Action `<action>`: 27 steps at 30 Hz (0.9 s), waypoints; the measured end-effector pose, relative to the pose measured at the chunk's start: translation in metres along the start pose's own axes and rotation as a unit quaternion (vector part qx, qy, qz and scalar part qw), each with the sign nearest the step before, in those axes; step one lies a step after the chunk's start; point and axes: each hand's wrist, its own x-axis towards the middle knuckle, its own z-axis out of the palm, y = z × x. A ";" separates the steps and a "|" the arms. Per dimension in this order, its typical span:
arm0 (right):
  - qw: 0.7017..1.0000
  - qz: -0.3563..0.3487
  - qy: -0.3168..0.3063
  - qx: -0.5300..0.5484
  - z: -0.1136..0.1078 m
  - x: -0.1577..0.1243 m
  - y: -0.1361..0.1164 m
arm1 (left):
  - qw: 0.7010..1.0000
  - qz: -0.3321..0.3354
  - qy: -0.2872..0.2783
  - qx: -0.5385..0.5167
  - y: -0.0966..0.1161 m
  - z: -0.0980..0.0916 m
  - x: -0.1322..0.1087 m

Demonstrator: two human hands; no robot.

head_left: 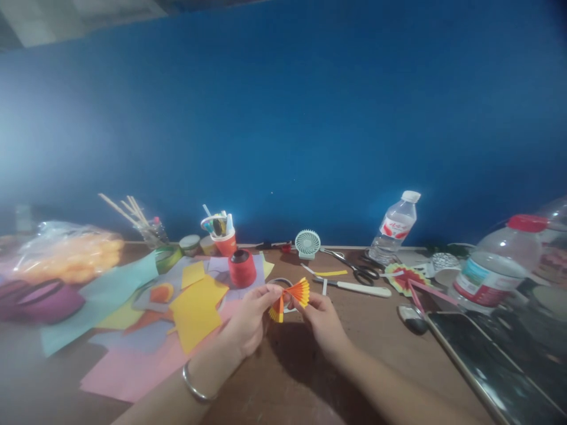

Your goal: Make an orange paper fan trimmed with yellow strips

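Between my hands is a pleated paper fan (pixel 297 291), orange and yellow, pinched in at its middle so that both ends spread out. My left hand (pixel 257 316) grips it from the left, thumb and fingers closed at the narrow middle. From the right, my right hand (pixel 322 321) is closed on the fan's right part near its lower edge. Behind the fan, partly covered by it and my fingers, a roll of tape (pixel 280 282) lies on the table. Just beyond my left hand stands a cone of red thread (pixel 242 270).
Coloured paper sheets (pixel 195 313) spread over the left side. Further back are a red cup of tools (pixel 225 242), a small fan (pixel 307 244), scissors (pixel 365 274) and a white-handled knife (pixel 363 288). Bottles (pixel 396 227), a paper rosette (pixel 405 278) and a phone (pixel 491 360) occupy the right.
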 end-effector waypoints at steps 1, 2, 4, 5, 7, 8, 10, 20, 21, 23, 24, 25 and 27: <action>1.000 -0.001 -0.004 0.005 -0.001 0.001 0.000 | 1.000 -0.011 -0.004 -0.016 -0.001 0.000 0.000; 1.000 -0.001 -0.007 0.009 -0.001 0.001 0.000 | 0.999 -0.022 -0.008 -0.030 -0.001 0.000 -0.001; 1.000 0.000 -0.008 0.012 -0.002 0.002 0.000 | 0.998 -0.037 -0.011 -0.055 -0.002 -0.001 -0.001; 1.000 0.002 -0.007 0.011 -0.003 0.003 0.000 | 0.997 -0.041 -0.013 -0.066 -0.003 -0.001 0.000; 1.000 0.007 -0.004 0.009 -0.004 0.003 0.000 | 0.995 -0.046 -0.015 -0.086 -0.004 -0.002 0.001; 1.000 0.010 -0.002 0.008 -0.004 0.003 0.000 | 0.994 -0.048 -0.017 -0.094 -0.005 -0.002 0.001; 1.000 0.017 0.004 0.011 -0.004 0.003 -0.001 | 0.993 -0.052 -0.023 -0.106 -0.006 -0.002 0.001; 0.994 0.078 0.034 0.072 0.000 0.004 -0.013 | 0.990 -0.067 -0.035 -0.119 -0.009 -0.001 0.003; 0.993 0.078 0.036 0.080 -0.001 0.004 -0.014 | 0.990 -0.068 -0.032 -0.116 -0.009 -0.001 0.003; 0.992 0.074 0.033 0.093 -0.001 0.005 -0.016 | 0.991 -0.069 -0.021 -0.109 -0.010 -0.002 0.004; 0.992 0.071 0.032 0.099 -0.001 0.005 -0.016 | 0.992 -0.071 -0.016 -0.104 -0.010 -0.002 0.003; 0.992 0.068 0.031 0.104 -0.001 0.005 -0.017 | 0.992 -0.073 -0.012 -0.099 -0.010 -0.001 0.003; 0.991 0.066 0.031 0.113 -0.001 0.005 -0.018 | 0.993 -0.079 -0.007 -0.089 -0.010 0.000 0.002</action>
